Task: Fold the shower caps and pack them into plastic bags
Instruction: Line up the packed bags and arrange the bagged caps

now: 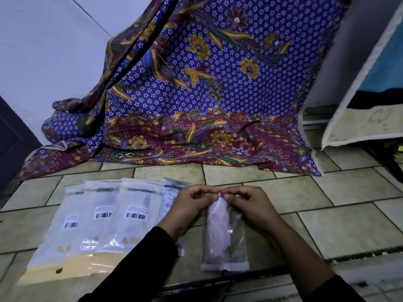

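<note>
- Plastic bag [238, 245]: clear, lying flat on the tiled floor [349, 225], its sealed white end nearest the person.
- Shower cap [218, 232]: pink, folded narrow, inside this bag along its left side.
- Left hand [189, 205] and right hand [250, 205]: fingers [234, 191] of both pinch the bag's far, open end, fingertips almost meeting.
- Packed bags [72, 240]: four, overlapping in a row just left of the left hand.
- Barcode labels [136, 215]: white, on three packed bags; print too small to read. Gold lettering lower down is blurred.
</note>
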